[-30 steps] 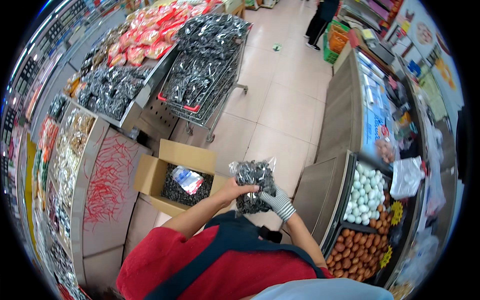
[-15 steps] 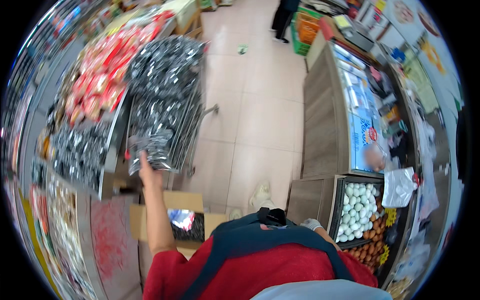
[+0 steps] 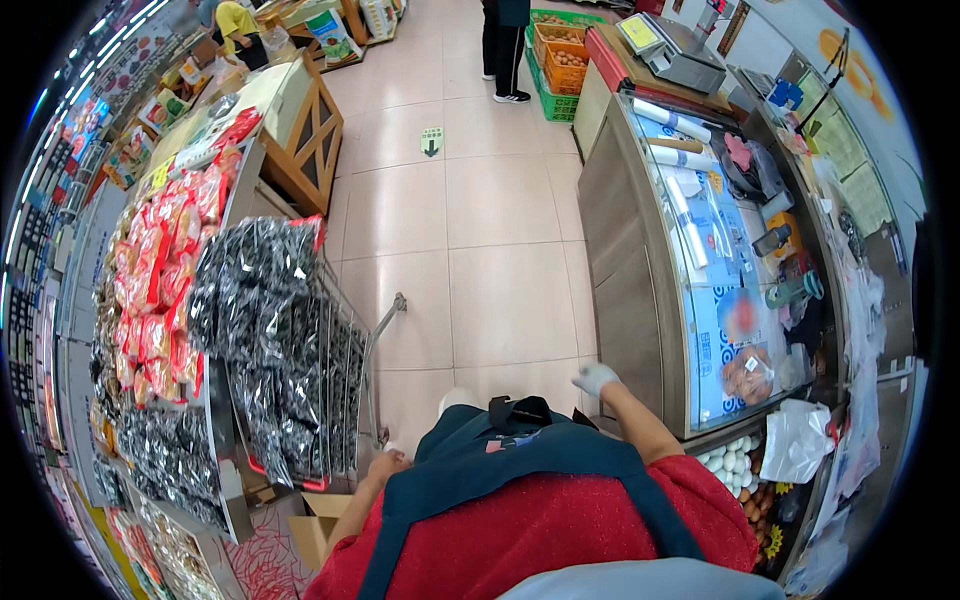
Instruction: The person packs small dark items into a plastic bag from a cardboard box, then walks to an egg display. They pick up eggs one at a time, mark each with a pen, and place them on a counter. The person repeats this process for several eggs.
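Note:
My left hand (image 3: pixel 388 464) hangs at my waist, its fingers curled, with nothing visible in it. Just beyond it stands a wire shopping cart (image 3: pixel 345 345), heaped with clear plastic packs of dark dried food (image 3: pixel 270 290). Across my body, my right hand (image 3: pixel 596 379) wears a pale glove; its fingers are partly stretched, and it holds nothing. It is close to the wooden side of the counter (image 3: pixel 640 290) without visible contact. Part of an open cardboard box (image 3: pixel 318 520) shows under my left forearm.
Red-and-clear food packs (image 3: pixel 165 290) fill the display at left. White eggs (image 3: pixel 733 465) and brown eggs (image 3: pixel 765 500) lie at lower right. A scale (image 3: pixel 670 50) tops the far counter. Another person (image 3: pixel 508 50) stands by egg crates (image 3: pixel 562 65); tiled floor (image 3: pixel 500 210) runs between.
My left hand has let go of a dark pack on the cart and come back to my waist. My gloved right hand has moved forward. The view has shifted, and the cart appears lower.

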Demonstrator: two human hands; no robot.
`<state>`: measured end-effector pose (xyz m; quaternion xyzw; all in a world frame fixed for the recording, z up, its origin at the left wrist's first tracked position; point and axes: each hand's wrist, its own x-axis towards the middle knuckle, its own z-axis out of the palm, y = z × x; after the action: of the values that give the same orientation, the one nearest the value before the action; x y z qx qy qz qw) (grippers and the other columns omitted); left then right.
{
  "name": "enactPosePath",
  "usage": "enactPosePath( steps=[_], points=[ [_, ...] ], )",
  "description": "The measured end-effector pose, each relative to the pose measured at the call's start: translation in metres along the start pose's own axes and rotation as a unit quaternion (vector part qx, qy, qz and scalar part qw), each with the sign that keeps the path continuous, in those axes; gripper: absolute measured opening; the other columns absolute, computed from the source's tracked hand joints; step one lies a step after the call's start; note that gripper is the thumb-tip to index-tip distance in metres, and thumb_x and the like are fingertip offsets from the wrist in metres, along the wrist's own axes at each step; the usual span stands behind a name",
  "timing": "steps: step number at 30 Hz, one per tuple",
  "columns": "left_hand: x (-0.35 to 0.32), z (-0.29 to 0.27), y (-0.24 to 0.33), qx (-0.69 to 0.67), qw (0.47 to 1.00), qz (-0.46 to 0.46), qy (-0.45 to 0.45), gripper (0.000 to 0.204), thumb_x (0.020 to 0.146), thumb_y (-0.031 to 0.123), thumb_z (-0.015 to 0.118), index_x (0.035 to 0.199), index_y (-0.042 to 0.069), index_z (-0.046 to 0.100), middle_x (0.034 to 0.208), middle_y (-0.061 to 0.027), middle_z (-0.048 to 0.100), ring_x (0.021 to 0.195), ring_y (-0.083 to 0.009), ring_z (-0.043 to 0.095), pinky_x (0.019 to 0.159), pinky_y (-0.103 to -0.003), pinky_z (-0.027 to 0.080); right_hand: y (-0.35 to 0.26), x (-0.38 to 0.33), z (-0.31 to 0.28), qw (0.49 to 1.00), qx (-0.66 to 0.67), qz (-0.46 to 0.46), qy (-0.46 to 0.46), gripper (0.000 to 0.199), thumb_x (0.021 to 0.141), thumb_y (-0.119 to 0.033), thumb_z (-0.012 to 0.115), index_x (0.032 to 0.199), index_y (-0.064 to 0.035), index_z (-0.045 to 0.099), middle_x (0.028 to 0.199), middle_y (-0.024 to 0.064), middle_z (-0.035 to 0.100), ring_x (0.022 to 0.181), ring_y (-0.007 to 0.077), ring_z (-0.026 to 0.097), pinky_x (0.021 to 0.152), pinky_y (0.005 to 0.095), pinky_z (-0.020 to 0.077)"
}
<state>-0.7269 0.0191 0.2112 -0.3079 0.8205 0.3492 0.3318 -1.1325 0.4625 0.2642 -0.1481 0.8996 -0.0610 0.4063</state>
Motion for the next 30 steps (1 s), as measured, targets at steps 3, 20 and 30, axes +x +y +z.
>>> enactPosePath(
  steps=[3, 20, 30],
  points=[
    [0.057, -0.004, 0.015, 0.017, 0.995, -0.089, 0.029, 0.060, 0.078, 0.044, 0.071, 0.119, 0.001, 0.060, 0.111, -0.0191, 0.066, 0.099, -0.0368, 0.065, 0.085, -0.040, 0.051, -0.086, 0.070, -0.101, 0.995, 0.055, -0.053, 0.063, 0.057, 0.082, -0.048, 0.056, 0.122, -0.0074, 0.062, 0.115, 0.0203, 0.065, 0.107, 0.0368, 0.062, 0.095, 0.0417, 0.0479],
    [0.483, -0.429, 0.346, -0.161, 0.978, 0.031, 0.131, 0.060, 0.079, 0.043, 0.070, 0.119, -0.001, 0.059, 0.113, -0.0211, 0.065, 0.102, -0.0376, 0.063, 0.087, -0.041, 0.051, 0.037, 0.286, -0.198, 0.931, 0.270, 0.244, -0.017, 0.031, 0.090, -0.033, 0.056, 0.098, -0.0051, 0.068, 0.095, 0.0143, 0.069, 0.076, 0.0296, 0.065, 0.070, 0.0419, 0.0513],
    [0.622, -0.534, 0.470, -0.103, 0.987, 0.004, 0.120, 0.060, 0.079, 0.043, 0.069, 0.118, -0.002, 0.059, 0.114, -0.0222, 0.065, 0.103, -0.0380, 0.063, 0.088, -0.042, 0.050, -0.005, 0.496, -0.358, 0.786, 0.500, 0.361, -0.053, 0.030, 0.085, -0.029, 0.071, 0.100, -0.0033, 0.066, 0.084, 0.0124, 0.067, 0.055, 0.0233, 0.058, 0.051, 0.0405, 0.0489]
  ],
)
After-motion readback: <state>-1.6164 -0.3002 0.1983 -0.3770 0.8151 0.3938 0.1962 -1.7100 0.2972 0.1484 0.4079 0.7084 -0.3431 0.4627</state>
